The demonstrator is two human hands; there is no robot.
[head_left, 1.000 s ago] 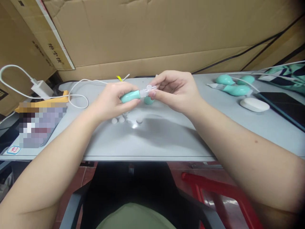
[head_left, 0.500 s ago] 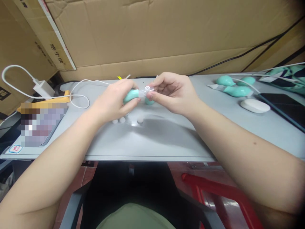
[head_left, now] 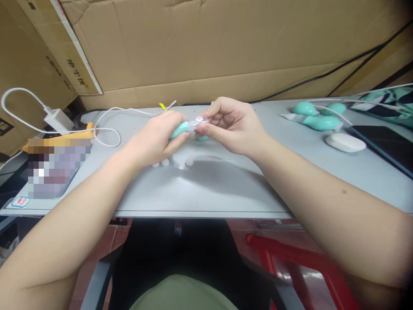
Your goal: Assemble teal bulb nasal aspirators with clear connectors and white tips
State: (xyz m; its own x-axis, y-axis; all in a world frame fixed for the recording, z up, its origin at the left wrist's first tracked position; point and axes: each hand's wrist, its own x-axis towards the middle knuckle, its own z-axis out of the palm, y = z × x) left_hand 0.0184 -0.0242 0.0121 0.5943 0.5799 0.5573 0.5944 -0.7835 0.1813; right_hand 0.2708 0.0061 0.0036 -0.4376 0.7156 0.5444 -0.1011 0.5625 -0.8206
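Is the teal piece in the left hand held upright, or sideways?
Sideways: the teal piece runs across from the left hand toward the right hand, clear end first.

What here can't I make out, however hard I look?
All in the head view:
Teal bulb: far end hidden by the left hand.
Clear tip: one end hidden by the right hand.
Phone: screen blurred into blocks.
Patterned item: cut off by the right edge.

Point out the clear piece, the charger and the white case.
Clear piece (head_left: 192, 125): head view, its bare side between the hands.
Charger (head_left: 59, 121): head view, its broad side.
White case (head_left: 345, 142): head view, its top.
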